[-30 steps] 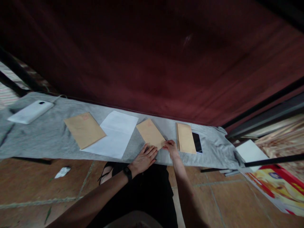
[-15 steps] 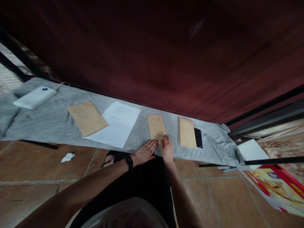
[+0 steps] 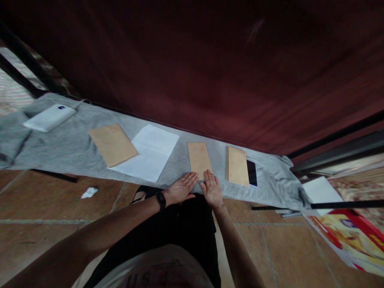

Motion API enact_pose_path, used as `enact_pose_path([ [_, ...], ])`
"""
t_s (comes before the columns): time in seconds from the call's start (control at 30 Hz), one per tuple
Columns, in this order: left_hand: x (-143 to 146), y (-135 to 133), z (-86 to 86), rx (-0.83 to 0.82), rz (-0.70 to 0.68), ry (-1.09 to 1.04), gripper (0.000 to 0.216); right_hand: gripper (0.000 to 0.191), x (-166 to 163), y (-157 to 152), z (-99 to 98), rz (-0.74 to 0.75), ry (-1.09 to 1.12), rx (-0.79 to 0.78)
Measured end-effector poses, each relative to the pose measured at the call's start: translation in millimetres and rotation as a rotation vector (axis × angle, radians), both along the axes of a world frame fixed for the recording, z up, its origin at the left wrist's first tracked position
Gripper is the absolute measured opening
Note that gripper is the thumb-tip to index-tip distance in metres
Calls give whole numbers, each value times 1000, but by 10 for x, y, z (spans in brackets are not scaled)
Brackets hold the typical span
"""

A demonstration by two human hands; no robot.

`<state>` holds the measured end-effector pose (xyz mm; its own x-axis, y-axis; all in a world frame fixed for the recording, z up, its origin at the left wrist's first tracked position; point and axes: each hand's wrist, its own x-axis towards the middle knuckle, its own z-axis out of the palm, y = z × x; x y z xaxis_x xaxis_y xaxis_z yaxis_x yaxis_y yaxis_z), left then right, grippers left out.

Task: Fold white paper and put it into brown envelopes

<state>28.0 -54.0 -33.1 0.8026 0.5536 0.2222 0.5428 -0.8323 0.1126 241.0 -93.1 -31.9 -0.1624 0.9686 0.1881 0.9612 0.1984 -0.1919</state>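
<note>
A brown paper envelope [image 3: 199, 156] lies flat on the grey cloth, straight ahead of me. My left hand [image 3: 181, 188], with a dark band on its wrist, rests flat with its fingertips on the envelope's near left corner. On the near right corner lie the stretched fingers of my right hand [image 3: 212, 188]. Neither hand grips anything. To the left, another brown envelope [image 3: 113, 144] overlaps a creased white sheet of paper [image 3: 154, 150]. On the right sits a small stack of brown envelopes [image 3: 237, 166], partly over a dark phone [image 3: 252, 173].
The grey cloth [image 3: 69, 148] covers a long narrow bench against a dark red panel [image 3: 192, 72]. A white device with a cable [image 3: 49, 118] lies at far left. Crumpled tissue [image 3: 89, 193] is on the tiled floor. A red and yellow box [image 3: 349, 240] stands at lower right.
My right hand has opened out from a closer curl and now lies flat, fingers spread on the envelope. My left hand stays almost in place, flat. The view has shifted slightly.
</note>
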Motion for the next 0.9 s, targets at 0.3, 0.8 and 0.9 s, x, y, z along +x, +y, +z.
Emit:
enact_pose_path([
  [0.3, -187, 23, 30, -5, -4, 17, 72, 58, 43, -17, -5, -16, -16, 9],
  [0.8, 184, 16, 102, 16, -15, -20, 74, 57, 0, -17, -35, -48, -4, 32],
  [0.9, 195, 14, 68, 0, -4, -18, 70, 56, -5, -12, -42, -58, 7, 38],
])
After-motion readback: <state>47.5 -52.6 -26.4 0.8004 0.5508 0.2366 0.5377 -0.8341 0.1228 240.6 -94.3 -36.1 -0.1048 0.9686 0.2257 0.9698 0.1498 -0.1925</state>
